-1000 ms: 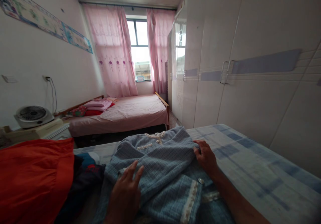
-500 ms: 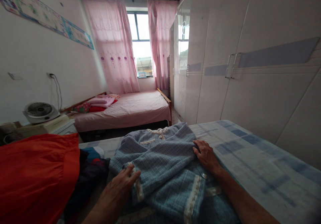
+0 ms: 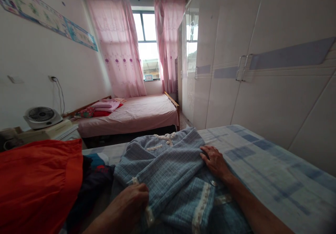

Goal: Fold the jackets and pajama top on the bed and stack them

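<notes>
A blue woven jacket with cream lace trim lies front up on the bed, its sleeves folded across its front. At the lower left, my left hand is closed on the lace-trimmed cuff of one sleeve; its fingertips are partly hidden. My right hand lies on the jacket's right side, fingers stretched out over the fabric. Below it, the other sleeve's cuff points toward me, near a shiny button.
An orange garment and dark clothes lie at left. The jacket rests on a blue-and-white checked sheet. Beyond are a pink-covered bed and a small fan. A white wardrobe lines the right side.
My left hand has gone from spread fingers over the cuff to closed on it, and the cuff has shifted slightly. My right hand stays almost in place.
</notes>
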`<state>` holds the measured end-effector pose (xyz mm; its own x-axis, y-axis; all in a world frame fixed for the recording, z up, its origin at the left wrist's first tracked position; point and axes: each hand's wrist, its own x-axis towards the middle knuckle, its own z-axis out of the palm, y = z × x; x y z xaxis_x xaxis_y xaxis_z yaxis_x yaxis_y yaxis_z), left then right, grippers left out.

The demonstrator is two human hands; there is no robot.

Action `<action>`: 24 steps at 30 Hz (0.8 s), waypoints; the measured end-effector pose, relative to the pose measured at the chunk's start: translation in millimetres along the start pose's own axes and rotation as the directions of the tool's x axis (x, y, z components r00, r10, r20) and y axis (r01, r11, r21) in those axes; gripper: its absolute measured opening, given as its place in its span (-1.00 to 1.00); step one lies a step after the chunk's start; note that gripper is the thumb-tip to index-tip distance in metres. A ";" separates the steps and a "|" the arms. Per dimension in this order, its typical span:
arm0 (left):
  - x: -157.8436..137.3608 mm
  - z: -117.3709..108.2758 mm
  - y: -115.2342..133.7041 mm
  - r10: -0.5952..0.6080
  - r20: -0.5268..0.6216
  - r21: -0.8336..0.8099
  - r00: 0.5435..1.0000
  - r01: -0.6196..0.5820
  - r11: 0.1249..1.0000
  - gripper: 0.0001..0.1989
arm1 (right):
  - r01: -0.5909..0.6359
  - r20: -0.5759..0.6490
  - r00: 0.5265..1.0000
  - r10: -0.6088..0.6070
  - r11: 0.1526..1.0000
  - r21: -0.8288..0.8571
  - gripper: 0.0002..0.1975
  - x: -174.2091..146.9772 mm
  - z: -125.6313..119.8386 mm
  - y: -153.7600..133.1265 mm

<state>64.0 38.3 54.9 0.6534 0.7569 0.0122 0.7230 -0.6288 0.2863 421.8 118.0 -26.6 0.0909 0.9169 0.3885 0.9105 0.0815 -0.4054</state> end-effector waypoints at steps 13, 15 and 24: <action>19.5 30.5 2.9 -0.001 -0.295 0.050 0.955 0.017 0.999 -0.58 | 0.275 0.117 0.952 -0.283 0.958 0.083 -0.65 -10.6 -11.4 -37.1; 21.5 39.3 5.6 -0.004 -0.197 0.086 0.980 0.022 0.996 -0.71 | 0.272 0.254 0.920 -0.298 0.953 0.135 -0.68 -14.1 -10.2 -40.7; 25.7 51.5 -2.4 -0.083 -0.405 0.079 0.910 0.126 0.989 -0.82 | 0.229 0.257 0.929 -0.268 0.958 0.172 -0.71 -14.6 -11.7 -44.2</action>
<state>90.6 50.1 5.2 0.4436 0.8137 0.3757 0.8149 -0.5407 0.2088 384.9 96.4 -4.7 -0.2629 0.9300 0.2570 0.8236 0.3550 -0.4422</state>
